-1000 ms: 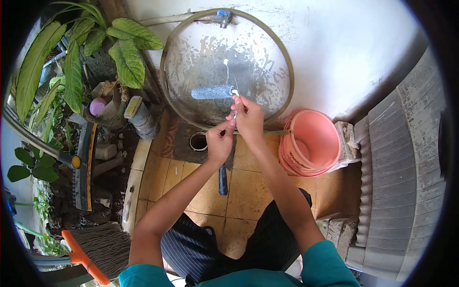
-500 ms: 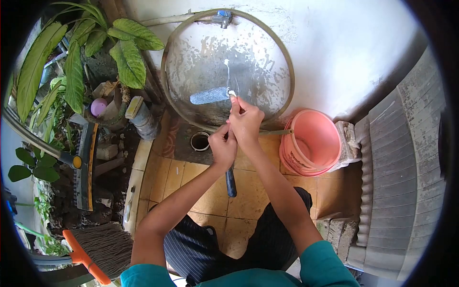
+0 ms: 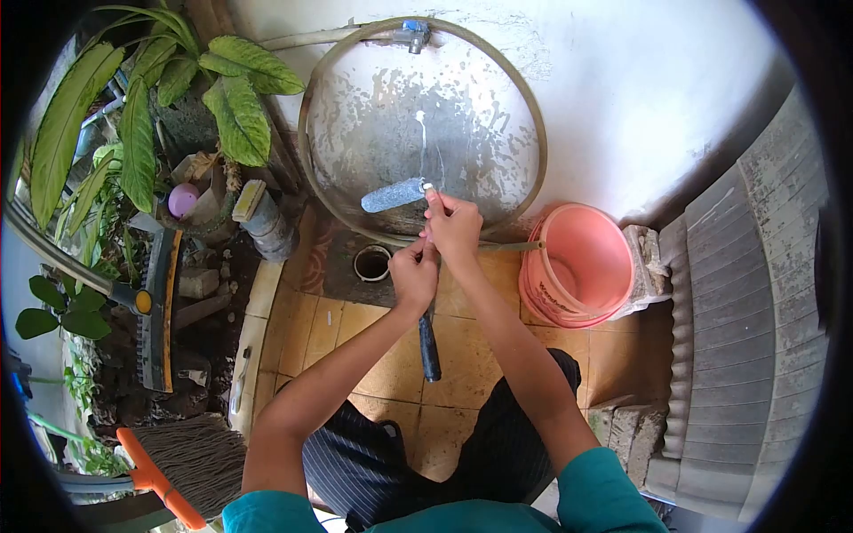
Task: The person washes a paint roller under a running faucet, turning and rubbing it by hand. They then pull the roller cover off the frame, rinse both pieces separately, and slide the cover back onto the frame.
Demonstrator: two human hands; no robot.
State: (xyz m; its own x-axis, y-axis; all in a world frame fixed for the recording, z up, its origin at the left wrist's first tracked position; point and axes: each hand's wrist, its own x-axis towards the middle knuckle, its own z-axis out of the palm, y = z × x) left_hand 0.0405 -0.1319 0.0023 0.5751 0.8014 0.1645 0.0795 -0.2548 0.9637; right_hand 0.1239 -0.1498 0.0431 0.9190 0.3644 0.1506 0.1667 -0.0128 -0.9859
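Observation:
A paint roller is held in front of me with both hands, its fuzzy blue-grey sleeve (image 3: 394,195) pointing left and its black handle (image 3: 430,351) hanging down toward the floor. My right hand (image 3: 457,226) is closed around the upper frame, with the thumb close to the sleeve's white end cap (image 3: 427,187). Just below and to the left, my left hand (image 3: 414,274) is closed on the frame too, touching the right one. The fingers hide most of the metal frame. Left of my left hand lies a round drain opening (image 3: 371,264).
A hose (image 3: 541,124) loops against the wall below a blue-handled tap (image 3: 415,35). Pink buckets (image 3: 577,317) stand right, beside a corrugated grey sheet (image 3: 737,338). On the left are leafy plants (image 3: 240,107), a brush head (image 3: 160,311) and an orange-headed mop (image 3: 160,480).
Both hands and the roller have come slightly down toward me. The sleeve has shifted a little right and down, and the handle end hangs lower.

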